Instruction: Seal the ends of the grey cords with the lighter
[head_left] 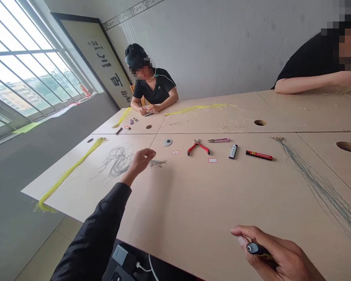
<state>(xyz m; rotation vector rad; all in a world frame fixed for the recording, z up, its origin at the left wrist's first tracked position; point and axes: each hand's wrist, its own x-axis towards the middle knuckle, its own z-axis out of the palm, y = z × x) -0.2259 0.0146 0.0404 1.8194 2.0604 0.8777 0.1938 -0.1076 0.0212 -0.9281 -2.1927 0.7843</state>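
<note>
My left hand [142, 160] reaches across the table with its fingertips pinched. What they hold, if anything, is too fine to make out. Beside and partly under it lies a small bundle of grey threads with beaded-looking ends [158, 164]. Left of the hand is a loose tangle of grey threads [117, 160]. Near the front edge, at lower right, my right hand [280, 251] is wrapped around a black tube-shaped tool [256, 248]. The tool's round metal-rimmed end points toward the left; its rest is hidden in the palm.
Red-handled pliers [198, 147], pink thread snips [218, 140], a lighter [233, 151], a red-and-black stick [259, 155] and a round silver disc [167, 142] lie mid-table. Yellow strands [73, 171] run left, blue-grey strands [318, 185] right. Two people sit opposite.
</note>
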